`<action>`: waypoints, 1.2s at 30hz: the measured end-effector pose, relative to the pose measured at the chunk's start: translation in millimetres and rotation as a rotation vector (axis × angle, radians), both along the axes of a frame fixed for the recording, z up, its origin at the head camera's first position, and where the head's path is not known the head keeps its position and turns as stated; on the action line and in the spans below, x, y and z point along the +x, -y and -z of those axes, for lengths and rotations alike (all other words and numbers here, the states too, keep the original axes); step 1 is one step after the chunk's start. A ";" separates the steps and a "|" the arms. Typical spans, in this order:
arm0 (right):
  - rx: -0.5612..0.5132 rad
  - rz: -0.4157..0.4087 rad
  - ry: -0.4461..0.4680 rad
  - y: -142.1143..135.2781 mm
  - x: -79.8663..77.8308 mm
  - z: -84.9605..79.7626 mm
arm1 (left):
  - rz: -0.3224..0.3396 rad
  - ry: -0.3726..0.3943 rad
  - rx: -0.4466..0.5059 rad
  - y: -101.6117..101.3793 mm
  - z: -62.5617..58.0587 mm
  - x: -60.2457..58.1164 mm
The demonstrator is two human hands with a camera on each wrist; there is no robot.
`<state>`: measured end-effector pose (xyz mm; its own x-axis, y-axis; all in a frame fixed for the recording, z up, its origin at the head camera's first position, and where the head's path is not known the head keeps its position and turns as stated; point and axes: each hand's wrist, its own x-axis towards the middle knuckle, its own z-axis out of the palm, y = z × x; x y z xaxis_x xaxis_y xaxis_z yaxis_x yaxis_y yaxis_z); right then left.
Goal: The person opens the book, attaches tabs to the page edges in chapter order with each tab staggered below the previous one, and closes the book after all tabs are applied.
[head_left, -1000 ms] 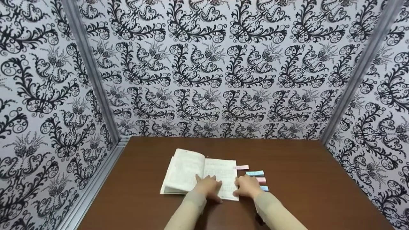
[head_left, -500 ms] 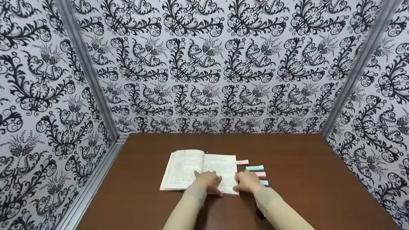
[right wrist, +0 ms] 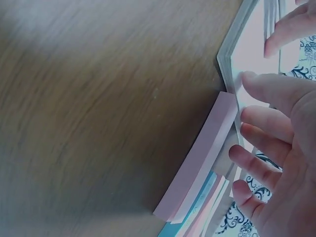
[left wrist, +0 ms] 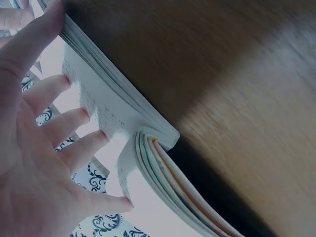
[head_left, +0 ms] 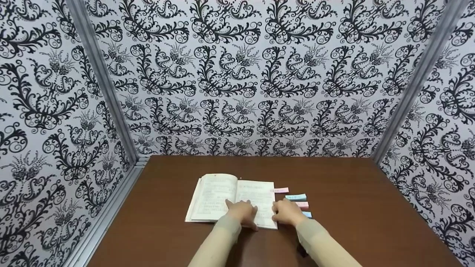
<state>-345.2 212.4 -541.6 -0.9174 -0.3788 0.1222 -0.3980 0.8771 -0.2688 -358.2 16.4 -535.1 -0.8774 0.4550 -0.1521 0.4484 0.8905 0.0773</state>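
An open book (head_left: pixel 256 189) lies on the table with its left pages (head_left: pixel 213 200) curving up toward the fold. My left hand (head_left: pixel 242 212) rests on it near the fold, fingers spread. In the left wrist view several fingertips (left wrist: pixel 79 116) touch the printed pages, and the thumb lies over the bottom edge. At the book's right edge is my right hand (head_left: pixel 287 212), with loosely bent fingers. The right wrist view shows its thumb (right wrist: pixel 261 84) on the page border and its index finger (right wrist: pixel 266 121) right at the edge. Pink (head_left: pixel 281 190) and blue (head_left: pixel 296 197) paper tabs stick out beside this hand.
The brown wooden table (head_left: pixel 349 207) reaches back to walls (head_left: pixel 241 74) covered in a black-and-white scroll pattern. Grey metal framing (head_left: pixel 111 207) runs along the table's left side. Lower pink (head_left: pixel 303 204) and blue (head_left: pixel 307 214) tabs are partly hidden by the right hand.
The raised left page has settled flatter onto the left side. Both hands stay at nearly the same places on the book; the head view has tilted slightly.
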 end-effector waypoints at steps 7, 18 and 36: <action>-0.246 0.030 -0.024 -10.8 -0.3 12.1 | -0.008 -0.007 0.009 -2.3 -0.8 3.1; -0.786 0.301 0.259 -26.0 37.0 38.9 | 0.002 0.011 0.049 -3.1 0.4 0.9; -0.862 0.288 0.697 -33.4 35.5 35.5 | -0.059 0.126 0.076 1.0 -9.1 -3.8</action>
